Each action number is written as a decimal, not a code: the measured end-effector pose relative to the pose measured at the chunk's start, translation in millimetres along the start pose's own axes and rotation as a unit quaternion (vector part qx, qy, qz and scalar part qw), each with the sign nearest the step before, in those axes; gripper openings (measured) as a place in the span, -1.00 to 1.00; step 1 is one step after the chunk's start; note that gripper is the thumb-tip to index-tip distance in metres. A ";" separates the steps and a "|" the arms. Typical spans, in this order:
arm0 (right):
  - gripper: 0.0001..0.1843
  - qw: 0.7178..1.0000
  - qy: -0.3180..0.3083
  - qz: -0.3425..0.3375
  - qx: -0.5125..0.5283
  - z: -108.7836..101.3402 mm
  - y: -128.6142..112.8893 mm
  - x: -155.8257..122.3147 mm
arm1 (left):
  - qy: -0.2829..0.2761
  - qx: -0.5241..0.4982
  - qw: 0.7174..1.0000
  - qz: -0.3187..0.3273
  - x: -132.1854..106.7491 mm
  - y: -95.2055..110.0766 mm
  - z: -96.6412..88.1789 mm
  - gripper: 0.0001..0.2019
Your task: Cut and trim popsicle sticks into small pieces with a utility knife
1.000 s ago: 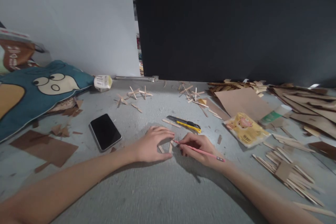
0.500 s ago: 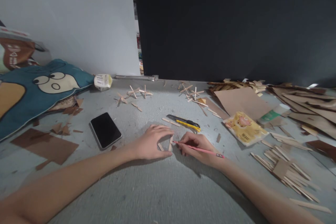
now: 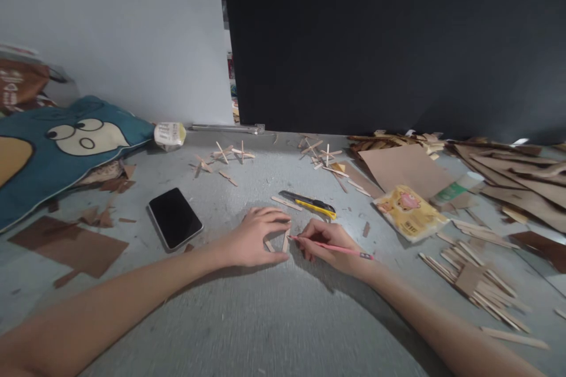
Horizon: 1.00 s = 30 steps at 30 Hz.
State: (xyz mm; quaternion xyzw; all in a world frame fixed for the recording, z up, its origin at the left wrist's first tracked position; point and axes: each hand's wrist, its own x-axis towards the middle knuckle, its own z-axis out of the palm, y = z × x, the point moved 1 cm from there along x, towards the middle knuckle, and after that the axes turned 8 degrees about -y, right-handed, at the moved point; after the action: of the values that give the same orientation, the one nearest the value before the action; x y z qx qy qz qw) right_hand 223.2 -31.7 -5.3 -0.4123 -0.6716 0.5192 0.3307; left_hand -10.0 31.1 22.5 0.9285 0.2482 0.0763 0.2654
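Almost no change — L hand (image 3: pixel 254 240) fingers stay spread, pressing sticks (image 3: pixel 285 242); R hand (image 3: pixel 329 242) still pinches pencil (image 3: pixel 340 250) — tip at stick.

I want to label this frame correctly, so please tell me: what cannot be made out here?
Head view only.
Small sticks: mostly hidden under the left hand; gripped or pressed, unclear.
Pink pencil in right hand: tip contact too small to tell.
Yellow packet: print too small.
Blue cushion: cut by left edge.
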 end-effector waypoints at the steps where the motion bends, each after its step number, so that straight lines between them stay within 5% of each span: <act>1: -0.56 1.000 0.000 0.000 0.002 -0.1 1.4 0.2 | -0.001 0.001 1.000 0.000 0.1 0.0 0.0 -0.41; 20: -0.53 1.000 -0.008 0.005 0.009 -1.3 1.9 1.2 | 0.001 -0.021 1.000 0.006 0.7 0.8 -2.0 -0.38; 26: -0.48 1.000 -0.009 0.004 0.001 -2.8 4.6 1.1 | 0.059 -0.066 0.996 0.026 2.6 -4.3 -1.1 -0.66; 30: -0.49 1.000 -0.013 0.002 -0.004 -2.7 4.5 1.4 | 0.034 -0.027 0.999 0.007 0.7 -1.2 1.2 -0.53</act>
State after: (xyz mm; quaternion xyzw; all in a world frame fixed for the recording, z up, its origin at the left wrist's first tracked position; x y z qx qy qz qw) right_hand 225.9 -28.8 -9.1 -0.4080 -0.6769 0.5228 0.3194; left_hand -9.7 31.8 20.9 0.9195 0.2483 0.1161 0.2816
